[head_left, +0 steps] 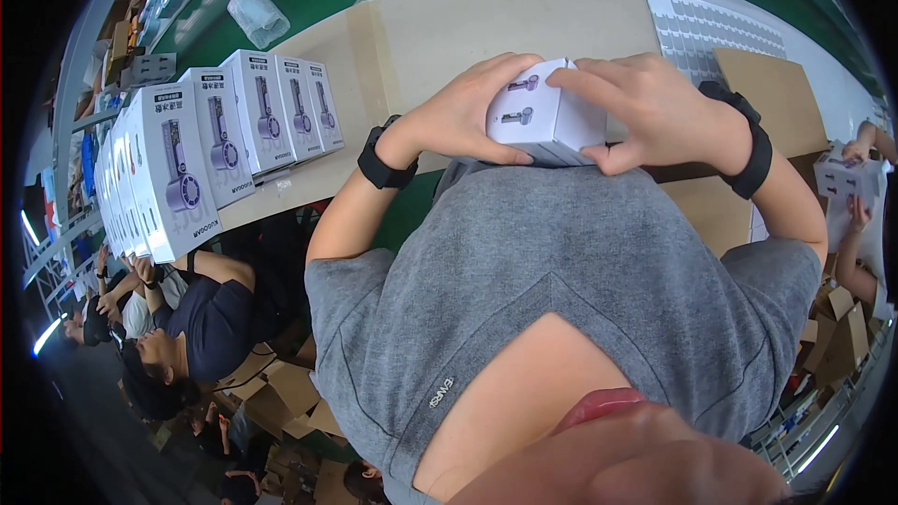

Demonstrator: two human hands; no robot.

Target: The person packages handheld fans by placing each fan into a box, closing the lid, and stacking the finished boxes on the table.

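A small white carton [575, 120] with pictures of purple and grey handheld fans stands close to my chest at the table's front edge. My left hand [472, 112] clasps its left side, thumb low and fingers over the top corner. On the carton's other side, my right hand [636, 98] lays its fingers along the upper edge, with the thumb near the lower right corner. Both wrists wear black bands. The carton's underside and the side turned from me are hidden.
White fan cartons [257, 112] stand in a row along the table's left. A sheet with rows of silvery labels [716, 36] lies at the far right, beside a brown cardboard piece [776, 98]. A clear plastic-wrapped item [257, 14] rests on the green surface behind. Co-workers sit both sides.
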